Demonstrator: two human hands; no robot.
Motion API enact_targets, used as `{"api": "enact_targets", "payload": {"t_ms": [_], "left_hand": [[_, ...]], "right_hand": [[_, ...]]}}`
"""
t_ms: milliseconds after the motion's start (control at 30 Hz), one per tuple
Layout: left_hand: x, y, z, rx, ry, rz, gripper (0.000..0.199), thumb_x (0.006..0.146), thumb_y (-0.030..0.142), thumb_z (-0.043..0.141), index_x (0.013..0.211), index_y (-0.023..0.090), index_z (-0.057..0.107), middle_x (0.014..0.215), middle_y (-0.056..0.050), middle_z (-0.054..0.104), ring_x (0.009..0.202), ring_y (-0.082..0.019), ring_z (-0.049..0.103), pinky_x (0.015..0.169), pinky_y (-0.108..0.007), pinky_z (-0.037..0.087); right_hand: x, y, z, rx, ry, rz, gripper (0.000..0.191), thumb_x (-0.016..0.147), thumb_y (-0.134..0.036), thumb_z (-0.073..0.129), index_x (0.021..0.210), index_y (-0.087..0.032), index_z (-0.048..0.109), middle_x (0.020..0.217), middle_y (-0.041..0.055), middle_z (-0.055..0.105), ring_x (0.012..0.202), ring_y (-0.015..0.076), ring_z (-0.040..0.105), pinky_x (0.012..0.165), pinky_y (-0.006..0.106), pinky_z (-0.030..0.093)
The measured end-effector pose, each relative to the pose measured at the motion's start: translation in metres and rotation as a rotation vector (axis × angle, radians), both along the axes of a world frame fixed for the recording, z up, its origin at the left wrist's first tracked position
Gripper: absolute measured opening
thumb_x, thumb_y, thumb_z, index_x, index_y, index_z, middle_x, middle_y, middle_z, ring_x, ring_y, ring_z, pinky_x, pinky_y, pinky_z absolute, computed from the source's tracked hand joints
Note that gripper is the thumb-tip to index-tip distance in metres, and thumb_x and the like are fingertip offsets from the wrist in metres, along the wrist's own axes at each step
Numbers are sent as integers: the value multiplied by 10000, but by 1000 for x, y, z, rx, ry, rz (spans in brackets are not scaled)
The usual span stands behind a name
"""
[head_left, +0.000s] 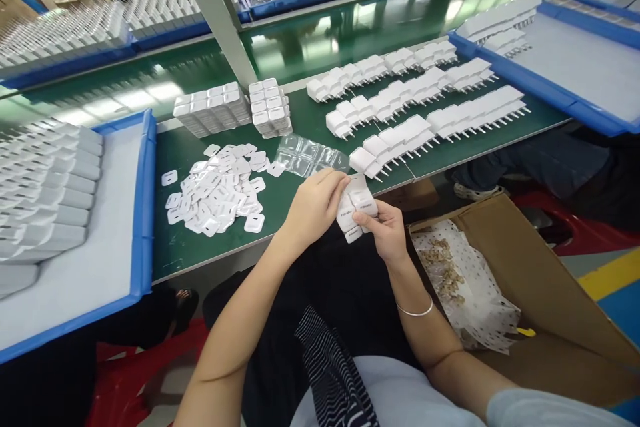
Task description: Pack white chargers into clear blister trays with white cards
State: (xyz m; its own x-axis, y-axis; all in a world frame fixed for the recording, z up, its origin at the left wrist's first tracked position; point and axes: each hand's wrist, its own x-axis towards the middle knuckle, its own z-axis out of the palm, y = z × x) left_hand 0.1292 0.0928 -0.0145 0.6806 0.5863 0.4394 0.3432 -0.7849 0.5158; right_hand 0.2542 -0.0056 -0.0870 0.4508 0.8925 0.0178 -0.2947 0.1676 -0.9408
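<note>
Up over the lap now, just off the near edge of the green tabletop [275, 210], caught between the left hand [316, 203] and the right hand [387, 230]: a white printed block [356, 203]. Clasped at its upper left by the left hand, with fingers curled; gripped low on its right by the right hand, with the thumb across the printed face.

Facing up toward the camera, tilted slightly, with its long axis running away from the body, far end toward the clear plastic tray [313, 155] and the nearest row of white plugs [443, 119]. Away to the left, well apart from the hands, a heap of loose white plates [220, 190], and behind it a longer white stack [213, 109] beside a shorter white stack [271, 107].

Hidden under fingers: part of the block's left edge. Out of sight: its underside. Too small to read: the lettering. Cut off at the left border: a blue-rimmed tray [143, 200].
</note>
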Motion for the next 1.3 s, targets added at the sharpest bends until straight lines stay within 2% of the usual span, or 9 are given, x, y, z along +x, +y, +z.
{"api": "enact_targets", "payload": {"t_ms": [100, 167, 267, 367, 567, 767, 867, 1067, 1300], "left_hand": [[-22, 27, 10, 167, 34, 185, 236, 1006, 206, 397, 910, 171, 609, 855, -65, 649, 786, -178, 583, 727, -298, 444], [-49, 49, 21, 300, 79, 457, 237, 983, 180, 396, 886, 175, 612, 871, -90, 641, 833, -216, 583, 771, -350, 430], [-89, 73, 33, 370, 341, 717, 317, 981, 190, 361, 800, 182, 622, 822, -106, 605, 880, -272, 564, 838, -438, 388], [-107, 75, 32, 361, 585, 709, 337, 936, 156, 366, 755, 165, 649, 782, -132, 601, 928, -317, 550, 843, -473, 371], [-92, 59, 26, 229, 738, 651, 426, 940, 279, 350, 934, 110, 741, 935, -205, 681, 1000, -382, 586, 856, -498, 412], [-87, 62, 23, 273, 596, 884, 439, 954, 286, 393, 900, 51, 760, 972, -262, 682, 1056, -445, 572, 882, -575, 412], [-79, 47, 22, 348, 359, 783, 323, 949, 279, 491, 1076, 112, 736, 1010, -214, 679, 1045, -392, 587, 880, -550, 427], [-46, -17, 10, 345, 103, -81, 315, 923, 280, 639, 1227, 195, 629, 1103, -121, 678, 997, -240, 626, 814, -385, 506], [-38, -34, -11, 44, -66, -39, 337, 950, 193, 596, 1285, 229, 592, 1138, -105, 657, 1053, -204, 639, 849, -365, 555]], "right_hand": [[4, -4, -6, -31, 20, -9, 150, 682, -279, 860, 795, -200, 801, 700, -1, 726, 602, 158, 627, 547, 246, 510], [7, -7, -10, -52, 33, -22, 149, 690, -279, 855, 801, -197, 799, 711, 2, 735, 606, 159, 636, 552, 246, 515], [9, -10, -12, -69, 47, -21, 160, 703, -285, 856, 825, -197, 801, 740, 6, 749, 623, 158, 650, 565, 246, 528], [5, -7, -10, -72, 52, -14, 163, 705, -297, 864, 814, -195, 799, 729, 3, 746, 613, 153, 647, 552, 240, 529], [-4, -3, -2, -90, 44, -16, 160, 717, -309, 867, 810, -198, 799, 693, -8, 728, 600, 147, 637, 519, 225, 513], [-3, -5, 2, -115, 31, -13, 176, 711, -316, 872, 820, -197, 801, 731, -3, 736, 628, 148, 638, 561, 234, 523], [-3, -4, 3, -129, 21, -7, 178, 711, -323, 870, 799, -189, 795, 703, -7, 721, 613, 145, 626, 545, 228, 506], [-2, -4, 11, -117, -2, 16, 212, 726, -348, 854, 858, -193, 799, 788, 14, 757, 664, 168, 657, 605, 257, 537], [-1, -11, 13, -69, -6, 52, 262, 769, -378, 811, 972, -215, 780, 885, 32, 770, 756, 201, 691, 672, 292, 575]]}}
